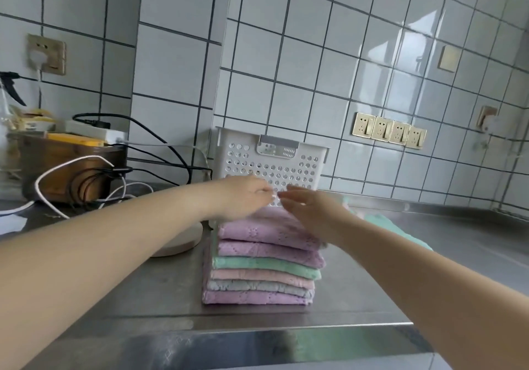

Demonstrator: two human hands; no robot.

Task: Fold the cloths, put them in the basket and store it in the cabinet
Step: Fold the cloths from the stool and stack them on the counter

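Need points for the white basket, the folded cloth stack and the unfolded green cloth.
white perforated basket (289, 166): head view, on its front wall below the handle.
folded cloth stack (266, 266): head view, on the green cloth's front edge, mid-stack.
unfolded green cloth (400, 228): head view, on the part showing beyond the right forearm.

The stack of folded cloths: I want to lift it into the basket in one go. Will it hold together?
Probably not by itself. The stack of folded cloths is six soft layers with uneven edges, so it would likely sag and slide apart. It looks light; gripping it from both sides should help.
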